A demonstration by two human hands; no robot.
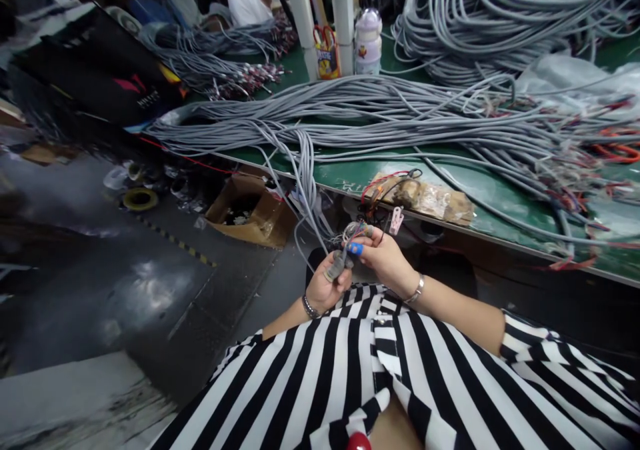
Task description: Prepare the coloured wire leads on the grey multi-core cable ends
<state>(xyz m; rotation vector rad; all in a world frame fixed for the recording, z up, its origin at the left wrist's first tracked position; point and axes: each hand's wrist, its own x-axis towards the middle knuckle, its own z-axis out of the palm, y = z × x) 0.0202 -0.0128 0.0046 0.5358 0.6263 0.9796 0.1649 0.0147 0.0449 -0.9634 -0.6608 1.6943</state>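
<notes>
Both hands meet in front of my lap at the end of a grey cable. My left hand is closed round the cable, with a grey covering on its thumb. My right hand pinches the thin coloured wires fanning out of the cable end; blue tape wraps one of its fingers. Several grey cables hang over the table edge toward my hands. Just beyond my right hand is a pink clip. Which single wire the fingertips hold is too small to make out.
Long grey cables lie across the green table, with coils behind. A taped cardboard piece sits at the edge. Scissors, a bottle, and a black bag stand farther back. Below is a cardboard box. Another person sits opposite.
</notes>
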